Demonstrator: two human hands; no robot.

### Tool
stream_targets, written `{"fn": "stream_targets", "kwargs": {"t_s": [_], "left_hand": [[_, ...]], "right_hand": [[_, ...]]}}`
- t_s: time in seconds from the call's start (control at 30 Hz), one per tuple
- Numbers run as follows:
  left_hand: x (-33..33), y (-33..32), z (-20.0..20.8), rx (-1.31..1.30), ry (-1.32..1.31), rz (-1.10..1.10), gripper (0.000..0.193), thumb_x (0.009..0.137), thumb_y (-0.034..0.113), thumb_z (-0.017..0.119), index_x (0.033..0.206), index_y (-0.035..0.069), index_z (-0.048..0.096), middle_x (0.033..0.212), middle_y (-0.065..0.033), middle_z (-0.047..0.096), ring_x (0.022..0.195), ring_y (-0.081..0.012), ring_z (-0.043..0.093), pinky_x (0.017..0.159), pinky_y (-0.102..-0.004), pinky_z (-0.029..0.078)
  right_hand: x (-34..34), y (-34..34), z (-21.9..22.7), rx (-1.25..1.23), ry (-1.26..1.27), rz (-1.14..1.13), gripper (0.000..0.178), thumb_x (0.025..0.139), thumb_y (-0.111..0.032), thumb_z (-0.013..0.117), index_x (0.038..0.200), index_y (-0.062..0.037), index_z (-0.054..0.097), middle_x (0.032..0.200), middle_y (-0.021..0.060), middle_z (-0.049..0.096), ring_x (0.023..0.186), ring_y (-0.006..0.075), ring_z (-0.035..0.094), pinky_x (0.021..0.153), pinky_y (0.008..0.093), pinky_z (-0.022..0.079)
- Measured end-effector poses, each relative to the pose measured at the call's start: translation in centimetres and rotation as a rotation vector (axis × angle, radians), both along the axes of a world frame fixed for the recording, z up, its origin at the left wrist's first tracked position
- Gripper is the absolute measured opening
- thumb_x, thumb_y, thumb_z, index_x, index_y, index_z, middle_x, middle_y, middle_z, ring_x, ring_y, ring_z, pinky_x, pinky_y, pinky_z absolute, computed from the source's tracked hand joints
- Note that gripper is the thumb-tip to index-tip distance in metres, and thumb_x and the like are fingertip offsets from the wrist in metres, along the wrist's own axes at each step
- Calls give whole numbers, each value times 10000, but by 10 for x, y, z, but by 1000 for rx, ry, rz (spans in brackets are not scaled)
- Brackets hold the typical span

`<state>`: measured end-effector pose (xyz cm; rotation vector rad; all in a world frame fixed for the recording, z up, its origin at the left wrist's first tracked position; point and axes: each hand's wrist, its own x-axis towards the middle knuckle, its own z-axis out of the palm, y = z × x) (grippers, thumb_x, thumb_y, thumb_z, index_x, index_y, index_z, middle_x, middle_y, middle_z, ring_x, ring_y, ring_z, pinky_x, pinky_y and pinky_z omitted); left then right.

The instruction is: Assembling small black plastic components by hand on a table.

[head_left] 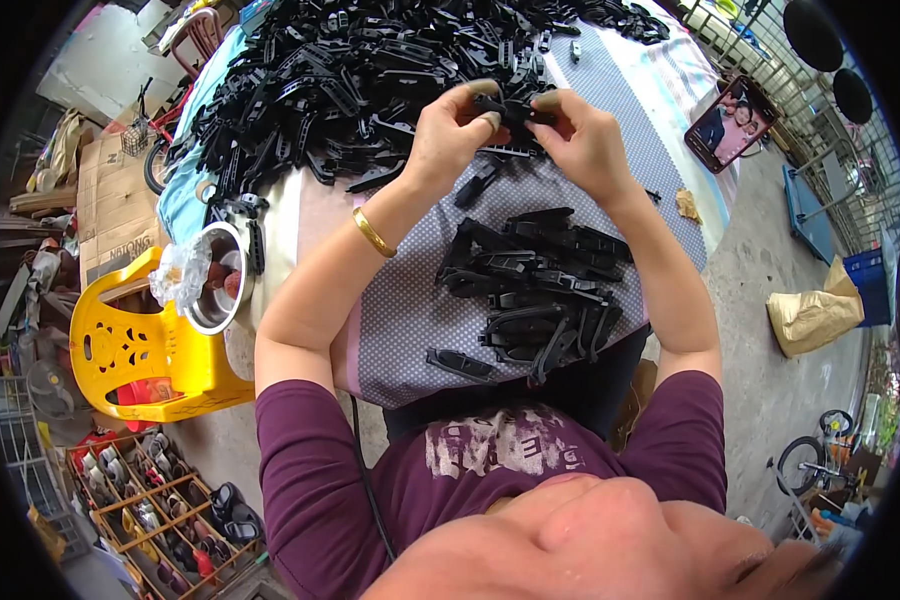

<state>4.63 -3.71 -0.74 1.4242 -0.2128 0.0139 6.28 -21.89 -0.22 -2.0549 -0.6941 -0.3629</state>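
My left hand (448, 132) and my right hand (580, 140) meet over the table and pinch a small black plastic part (513, 110) between their fingertips. A gold bangle (373, 232) sits on my left wrist. Behind the hands a big heap of black plastic parts (350, 70) covers the far half of the table. Nearer to me, a smaller pile of black parts (535, 285) lies on the dotted grey cloth (410, 320).
A phone (730, 122) with a lit screen lies at the table's right edge. A metal bowl (220, 280) with a plastic bag stands at the left edge, above a yellow plastic chair (140, 350). A shoe rack (160, 510) and a paper sack (815, 315) are on the floor.
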Motion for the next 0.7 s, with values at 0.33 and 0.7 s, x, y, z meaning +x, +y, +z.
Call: {"fn": "stream_targets", "kwargs": {"t_s": [0.33, 0.7], "left_hand": [[-8, -4, 7, 42, 172, 18, 291, 825, -34, 494, 1111, -91, 494, 976, -132, 596, 870, -201, 628, 838, -291, 514], [-8, -2, 12, -10, 150, -79, 333, 820, -51, 439, 1147, -103, 475, 1043, -159, 578, 930, -219, 619, 890, -307, 490]], "right_hand": [[-5, 2, 2, -128, -393, 196, 217, 728, -22, 667, 940, 4, 630, 968, 114, 633, 815, 224, 627, 691, 287, 517], [2, -2, 1, -66, -423, 141, 162, 694, 14, 676, 850, 8, 635, 858, 100, 659, 772, 214, 623, 672, 283, 511]]}}
